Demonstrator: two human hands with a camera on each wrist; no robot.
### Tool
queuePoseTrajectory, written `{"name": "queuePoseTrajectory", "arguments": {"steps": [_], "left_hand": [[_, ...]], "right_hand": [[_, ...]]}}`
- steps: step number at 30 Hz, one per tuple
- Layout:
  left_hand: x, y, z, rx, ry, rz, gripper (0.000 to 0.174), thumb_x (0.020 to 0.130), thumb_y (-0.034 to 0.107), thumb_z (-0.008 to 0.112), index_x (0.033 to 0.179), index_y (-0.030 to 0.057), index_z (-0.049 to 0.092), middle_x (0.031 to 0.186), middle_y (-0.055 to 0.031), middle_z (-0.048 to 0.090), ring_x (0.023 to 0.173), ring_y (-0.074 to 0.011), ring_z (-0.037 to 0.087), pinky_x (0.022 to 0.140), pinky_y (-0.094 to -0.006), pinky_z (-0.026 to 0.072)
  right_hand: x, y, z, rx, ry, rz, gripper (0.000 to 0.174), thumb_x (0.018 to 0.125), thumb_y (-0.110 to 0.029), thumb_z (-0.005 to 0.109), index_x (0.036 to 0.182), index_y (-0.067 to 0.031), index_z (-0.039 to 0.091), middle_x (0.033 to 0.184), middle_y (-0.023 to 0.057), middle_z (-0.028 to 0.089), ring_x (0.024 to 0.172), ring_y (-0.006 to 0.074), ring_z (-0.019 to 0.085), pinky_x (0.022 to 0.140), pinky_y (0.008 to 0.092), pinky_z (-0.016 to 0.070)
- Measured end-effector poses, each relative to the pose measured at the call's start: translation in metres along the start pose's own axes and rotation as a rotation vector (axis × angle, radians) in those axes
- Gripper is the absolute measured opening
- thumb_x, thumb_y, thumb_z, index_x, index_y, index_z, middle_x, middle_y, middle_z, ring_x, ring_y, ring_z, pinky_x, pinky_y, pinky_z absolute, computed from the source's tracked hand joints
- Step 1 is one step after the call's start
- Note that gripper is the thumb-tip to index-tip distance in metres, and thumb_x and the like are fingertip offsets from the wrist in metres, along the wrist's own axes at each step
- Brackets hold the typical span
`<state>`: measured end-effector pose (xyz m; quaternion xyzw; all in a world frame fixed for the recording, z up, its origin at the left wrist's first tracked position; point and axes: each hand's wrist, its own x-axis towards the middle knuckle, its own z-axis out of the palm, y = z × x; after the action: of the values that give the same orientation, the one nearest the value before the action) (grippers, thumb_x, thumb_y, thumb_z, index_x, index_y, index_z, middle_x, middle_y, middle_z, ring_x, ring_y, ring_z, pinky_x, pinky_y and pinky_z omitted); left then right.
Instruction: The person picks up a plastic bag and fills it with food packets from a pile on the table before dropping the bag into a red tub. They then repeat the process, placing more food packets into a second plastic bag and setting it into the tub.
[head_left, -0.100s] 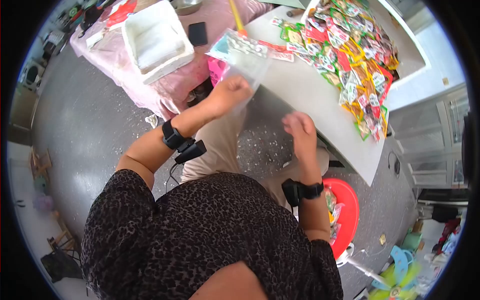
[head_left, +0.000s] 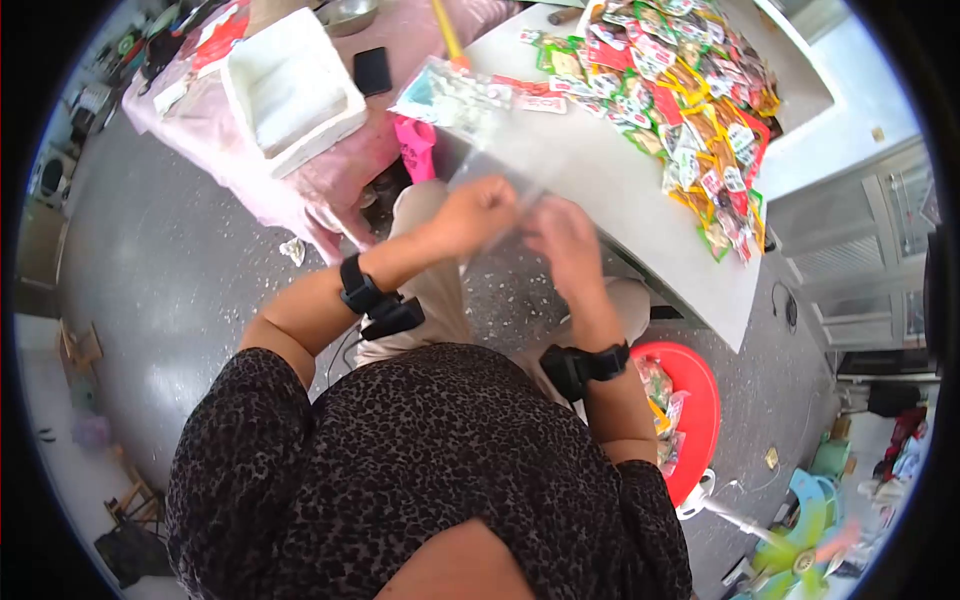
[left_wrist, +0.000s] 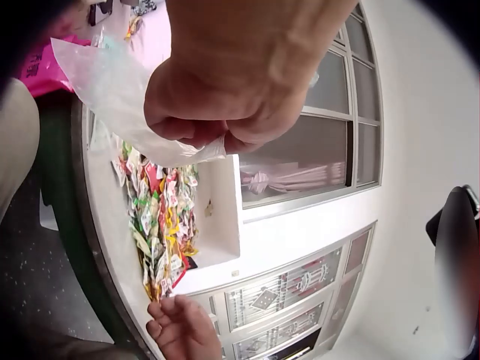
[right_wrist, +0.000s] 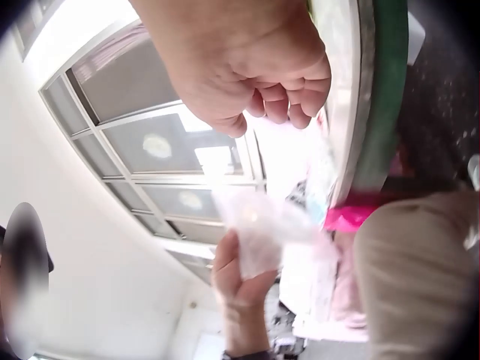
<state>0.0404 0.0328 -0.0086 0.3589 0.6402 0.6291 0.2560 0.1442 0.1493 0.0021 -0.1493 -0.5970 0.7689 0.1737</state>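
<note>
My left hand (head_left: 482,215) pinches the edge of a clear plastic bag (left_wrist: 112,94), thumb against curled fingers. In the right wrist view the thin bag (right_wrist: 259,236) hangs blurred from that hand. My right hand (head_left: 568,245) is close beside the left one, over the gap between my knees. Its fingers (right_wrist: 277,109) are loosely bent and hold nothing. More clear plastic bags (head_left: 455,95) lie at the near left corner of the white table (head_left: 600,180). A heap of small colourful snack packets (head_left: 690,120) covers the table's right part.
A red basin (head_left: 700,420) with packets stands on the floor by my right side. To the left, a pink-covered table (head_left: 200,135) bears a white foam box (head_left: 345,115) and a black phone (head_left: 372,72). A pink bag (head_left: 415,145) hangs between the tables. A fan (head_left: 800,560) stands lower right.
My right hand has moved left, closer to the left hand. The left hand has come slightly right and down, still holding the bag. The whole head view has shifted a little.
</note>
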Motion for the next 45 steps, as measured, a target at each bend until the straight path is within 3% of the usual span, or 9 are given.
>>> {"name": "queuePoseTrajectory", "arguments": {"steps": [6,10,17,22,30,34,37,41,45], "left_hand": [[0.007,0.005,0.031,0.133,-0.131,-0.081,0.004,0.074,0.005,0.051,0.075,0.0039,0.047,0.071,0.0001,0.052,0.061,-0.0043,0.046,0.052,-0.0186,0.0378],[0.015,-0.003,0.036,-0.172,-0.232,-0.192,0.005,0.077,0.007,0.050,0.073,0.0048,0.047,0.069,0.0004,0.051,0.064,-0.0043,0.045,0.054,-0.0189,0.0363],[0.035,0.009,0.042,-0.121,-0.230,-0.124,0.005,0.077,0.006,0.050,0.074,0.0044,0.047,0.067,0.0011,0.049,0.063,-0.0052,0.044,0.056,-0.0194,0.0367],[0.070,0.027,0.044,0.227,-0.226,0.213,0.004,0.078,0.007,0.047,0.075,0.0035,0.046,0.068,0.0013,0.049,0.062,-0.0045,0.044,0.056,-0.0200,0.0372],[0.088,0.030,0.091,0.292,-0.305,0.156,0.020,0.074,0.010,0.048,0.091,0.0011,0.045,0.073,-0.0114,0.053,0.069,-0.0203,0.053,0.062,-0.0302,0.0407],[0.102,0.015,0.111,0.403,-0.263,0.414,0.020,0.076,0.010,0.046,0.093,0.0000,0.045,0.070,-0.0105,0.052,0.067,-0.0192,0.052,0.061,-0.0296,0.0406],[0.119,0.017,0.125,0.309,-0.175,0.459,0.019,0.076,0.010,0.048,0.093,0.0007,0.045,0.070,-0.0102,0.052,0.066,-0.0189,0.052,0.060,-0.0286,0.0407],[0.138,0.024,0.149,0.229,-0.262,0.441,0.017,0.075,0.011,0.049,0.089,0.0013,0.048,0.071,-0.0110,0.053,0.066,-0.0199,0.052,0.061,-0.0281,0.0407],[0.163,-0.001,0.160,0.433,-0.436,0.256,0.023,0.073,0.017,0.051,0.091,0.0017,0.050,0.079,-0.0135,0.055,0.072,-0.0224,0.054,0.063,-0.0306,0.0413]], "right_hand": [[0.002,0.017,-0.007,0.158,0.045,0.029,0.019,0.080,-0.021,0.048,0.085,-0.0025,0.048,0.079,0.0037,0.050,0.067,0.0096,0.047,0.059,0.0242,0.0408],[-0.005,0.018,-0.020,0.253,0.103,0.062,0.016,0.081,-0.020,0.045,0.082,-0.0046,0.049,0.079,0.0031,0.050,0.068,0.0101,0.048,0.060,0.0247,0.0409],[-0.004,0.015,-0.049,0.342,0.263,0.016,0.009,0.078,-0.010,0.045,0.084,-0.0040,0.049,0.078,0.0050,0.054,0.069,0.0143,0.053,0.060,0.0267,0.0433],[0.001,-0.012,-0.061,0.022,0.408,-0.222,0.009,0.078,-0.006,0.042,0.085,-0.0019,0.046,0.071,0.0049,0.053,0.062,0.0103,0.050,0.053,0.0212,0.0404],[0.013,-0.014,-0.081,-0.145,0.449,-0.303,0.015,0.076,-0.002,0.046,0.091,-0.0004,0.046,0.068,0.0017,0.049,0.058,0.0062,0.044,0.051,0.0178,0.0353],[0.009,-0.019,-0.105,-0.129,0.551,-0.477,0.012,0.076,-0.003,0.049,0.087,0.0003,0.048,0.068,0.0010,0.048,0.058,0.0060,0.043,0.051,0.0176,0.0353],[-0.007,-0.057,-0.113,-0.839,0.814,-0.784,0.009,0.073,-0.002,0.049,0.081,0.0028,0.049,0.062,0.0066,0.048,0.053,0.0118,0.043,0.049,0.0235,0.0363],[-0.014,-0.088,-0.105,-0.998,0.792,-1.029,0.007,0.069,0.000,0.049,0.076,0.0020,0.050,0.058,0.0116,0.047,0.052,0.0237,0.046,0.048,0.0304,0.0368],[0.027,-0.056,-0.131,-1.189,0.638,-0.822,0.010,0.068,-0.004,0.051,0.078,0.0004,0.050,0.060,0.0131,0.050,0.053,0.0281,0.048,0.050,0.0363,0.0385]]}}
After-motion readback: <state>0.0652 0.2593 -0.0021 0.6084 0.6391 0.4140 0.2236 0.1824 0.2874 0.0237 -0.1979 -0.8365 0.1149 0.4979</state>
